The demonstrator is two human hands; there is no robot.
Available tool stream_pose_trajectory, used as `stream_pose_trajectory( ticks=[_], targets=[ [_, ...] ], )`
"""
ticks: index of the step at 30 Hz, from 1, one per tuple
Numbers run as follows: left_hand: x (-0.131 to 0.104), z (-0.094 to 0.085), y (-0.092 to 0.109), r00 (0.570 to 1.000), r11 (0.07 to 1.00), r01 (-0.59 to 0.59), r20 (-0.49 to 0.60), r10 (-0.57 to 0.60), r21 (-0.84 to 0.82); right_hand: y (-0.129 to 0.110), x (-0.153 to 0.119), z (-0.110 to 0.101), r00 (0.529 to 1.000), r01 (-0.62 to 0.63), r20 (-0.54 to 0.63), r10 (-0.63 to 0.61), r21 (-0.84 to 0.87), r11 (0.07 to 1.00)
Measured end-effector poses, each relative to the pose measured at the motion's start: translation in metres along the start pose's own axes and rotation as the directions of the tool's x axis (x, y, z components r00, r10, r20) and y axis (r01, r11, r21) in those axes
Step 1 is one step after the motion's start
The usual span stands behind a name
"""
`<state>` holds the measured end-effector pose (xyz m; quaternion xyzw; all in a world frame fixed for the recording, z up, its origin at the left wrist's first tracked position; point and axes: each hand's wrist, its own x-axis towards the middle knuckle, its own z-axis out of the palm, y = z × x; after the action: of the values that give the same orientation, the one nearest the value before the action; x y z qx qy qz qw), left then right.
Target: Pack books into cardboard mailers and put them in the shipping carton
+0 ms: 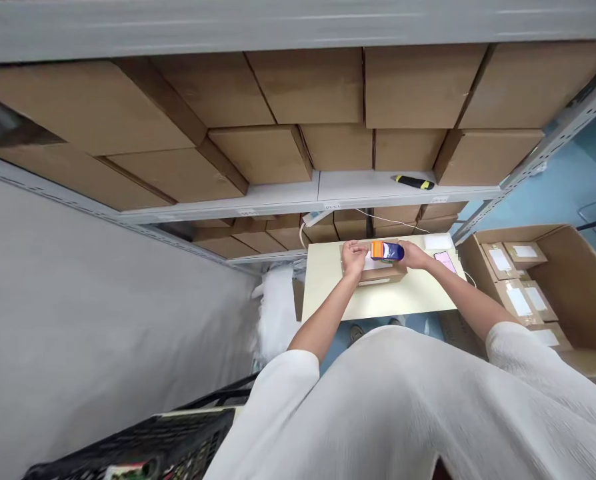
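A small cardboard box (381,275) with a white label on top lies on the cream table. My right hand (412,255) is closed around the dark-blue end of an orange-and-blue tape dispenser (387,251), held over the top of the box. At the box's left end is my left hand (354,257), its fingers bent together close to the dispenser's orange end. Whatever these fingers pinch, if anything, is too small to make out.
The cream table (328,293) stands against shelving full of brown cartons (318,87). A black-and-yellow cutter (415,182) lies on the shelf. A phone (445,261) and white stack (437,241) sit at right. Beyond is a large open carton (588,287) holding labelled boxes; a black crate (178,440) stands lower left.
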<state>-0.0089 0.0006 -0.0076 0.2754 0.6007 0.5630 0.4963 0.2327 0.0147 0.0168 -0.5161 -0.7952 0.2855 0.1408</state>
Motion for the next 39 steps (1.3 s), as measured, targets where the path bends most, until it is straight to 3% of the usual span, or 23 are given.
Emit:
stream_pose_trajectory(
  ticks=[5,12,18,22,27,34,39],
  targets=[
    [0.006,-0.016,-0.005,0.998,0.998,0.051,-0.031,-0.052,-0.021,-0.019,0.0,-0.005,0.997,-0.065,0.052,0.061,0.078,0.995],
    [0.016,-0.038,-0.007,0.996,0.995,0.087,-0.008,-0.087,-0.045,-0.032,0.022,-0.009,0.986,-0.036,0.164,0.042,-0.044,0.998],
    [0.027,-0.052,-0.004,0.996,0.994,0.057,-0.067,-0.063,-0.092,-0.055,0.038,-0.018,0.974,0.003,0.223,0.043,-0.202,0.979],
    [0.04,-0.079,-0.002,0.986,0.991,0.066,-0.146,-0.082,-0.113,-0.063,0.044,-0.029,0.968,-0.003,0.237,0.08,-0.308,0.951],
    [0.047,-0.109,-0.008,0.976,0.984,0.151,-0.145,-0.165,-0.099,-0.062,0.053,-0.031,0.953,0.015,0.286,0.101,-0.377,0.926],
    [0.048,-0.121,-0.026,0.972,0.974,0.178,-0.127,-0.196,-0.143,-0.069,0.062,-0.017,0.934,0.092,0.345,0.096,-0.49,0.867],
    [0.058,-0.126,-0.033,0.968,0.97,0.19,-0.134,-0.211,-0.15,-0.077,0.069,-0.02,0.908,0.154,0.409,0.088,-0.523,0.838]
  ],
)
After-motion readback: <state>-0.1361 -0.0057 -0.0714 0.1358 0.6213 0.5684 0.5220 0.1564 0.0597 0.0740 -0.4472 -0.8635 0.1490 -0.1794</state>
